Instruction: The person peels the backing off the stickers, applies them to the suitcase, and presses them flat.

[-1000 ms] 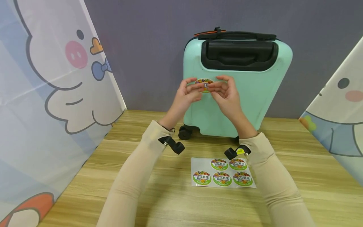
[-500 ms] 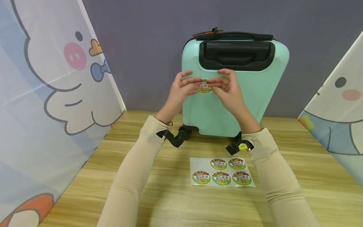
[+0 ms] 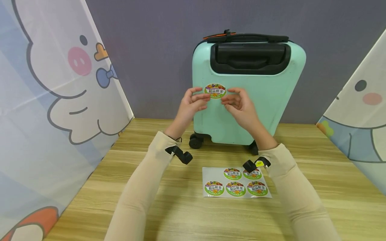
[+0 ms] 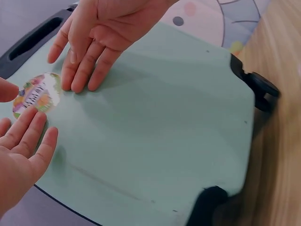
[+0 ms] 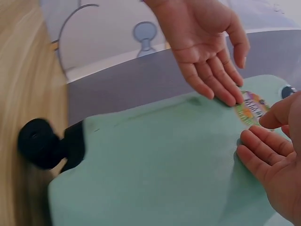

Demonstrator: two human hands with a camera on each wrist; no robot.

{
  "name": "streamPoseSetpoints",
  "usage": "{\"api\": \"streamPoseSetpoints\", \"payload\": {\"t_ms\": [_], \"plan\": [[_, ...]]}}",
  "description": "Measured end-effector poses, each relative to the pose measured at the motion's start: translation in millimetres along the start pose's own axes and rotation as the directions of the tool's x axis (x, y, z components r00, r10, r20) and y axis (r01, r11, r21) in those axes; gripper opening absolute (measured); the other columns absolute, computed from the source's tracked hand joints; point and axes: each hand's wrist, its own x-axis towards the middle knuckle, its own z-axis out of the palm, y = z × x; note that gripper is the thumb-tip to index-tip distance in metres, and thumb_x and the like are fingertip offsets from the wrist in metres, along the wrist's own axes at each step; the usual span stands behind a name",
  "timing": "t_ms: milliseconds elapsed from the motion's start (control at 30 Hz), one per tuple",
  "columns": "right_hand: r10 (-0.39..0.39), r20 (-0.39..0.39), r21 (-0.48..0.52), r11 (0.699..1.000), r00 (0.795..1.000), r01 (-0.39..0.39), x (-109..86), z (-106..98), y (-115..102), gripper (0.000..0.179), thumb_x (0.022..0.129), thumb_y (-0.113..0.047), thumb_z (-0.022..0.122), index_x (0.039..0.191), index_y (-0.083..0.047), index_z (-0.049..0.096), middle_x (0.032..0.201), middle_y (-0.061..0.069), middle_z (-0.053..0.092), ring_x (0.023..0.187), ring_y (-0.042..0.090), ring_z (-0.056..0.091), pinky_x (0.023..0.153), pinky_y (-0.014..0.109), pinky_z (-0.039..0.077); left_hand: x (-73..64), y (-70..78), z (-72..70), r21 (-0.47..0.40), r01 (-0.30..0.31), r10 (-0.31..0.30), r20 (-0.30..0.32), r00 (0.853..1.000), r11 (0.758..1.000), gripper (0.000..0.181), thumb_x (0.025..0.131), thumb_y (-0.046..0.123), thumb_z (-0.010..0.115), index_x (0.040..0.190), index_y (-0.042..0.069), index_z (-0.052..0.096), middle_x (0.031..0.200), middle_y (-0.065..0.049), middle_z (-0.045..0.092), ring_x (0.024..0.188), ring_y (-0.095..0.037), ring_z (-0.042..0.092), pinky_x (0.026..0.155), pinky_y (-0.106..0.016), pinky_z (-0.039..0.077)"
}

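Note:
An oval fruit sticker (image 3: pixel 215 90) with coloured fruit, dark lettering and a green lower edge lies flat against the mint-green suitcase (image 3: pixel 241 113), high on its left side. My left hand (image 3: pixel 193 104) is at the sticker's left edge, its fingers extended and their tips over the border. On the opposite side, my right hand (image 3: pixel 239 104) has its fingertips right by the lower right edge, fingers loosely bent. In the left wrist view the whole sticker (image 4: pixel 37 94) shows between both hands, with fingertips close to the suitcase surface.
A white sticker sheet (image 3: pixel 212 172) with several matching stickers lies on the wooden table (image 3: pixel 181 214) before the suitcase. The suitcase stands upright on black wheels (image 3: pixel 196 142), against a grey backdrop (image 3: pixel 156 67). Cartoon-printed panels (image 3: pixel 72 110) flank both sides.
Both hands held the sticker by its edges, then brought it onto the suitcase. The fingers have since drawn apart and slightly down, uncovering the sticker, which stays on the surface.

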Motion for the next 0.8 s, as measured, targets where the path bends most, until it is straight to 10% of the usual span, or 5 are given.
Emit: {"api": "streamPoseSetpoints", "payload": {"t_ms": [367,800], "plan": [[-0.096,0.109,-0.141,0.984,0.989,0.111,-34.7,3,30,0.041,0.094,0.013,0.055,0.133,0.010,0.045,0.112,0.025,0.065,0.104,0.038,0.063,0.087,0.020,0.049,-24.5,-36.4,-0.3,0.055,-0.055,0.057,-0.040,0.998,0.997,0.033,0.097,-0.008,0.050,0.130,-0.004,0.048,0.127,-0.024,0.059,0.120,-0.032,0.058,0.090,-0.035,0.052],[-0.170,0.206,-0.219,0.952,0.964,0.215,-67.1,1,59,0.040,0.090,0.017,0.059,0.128,0.010,0.047,0.105,0.022,0.066,0.097,0.036,0.065,0.083,0.034,0.055,-43.2,-64.4,1.6,0.053,0.016,-0.015,-0.008,1.000,0.998,0.036,0.092,-0.011,0.050,0.128,-0.007,0.049,0.125,-0.027,0.060,0.117,-0.035,0.059,0.085,-0.030,0.052]]}}
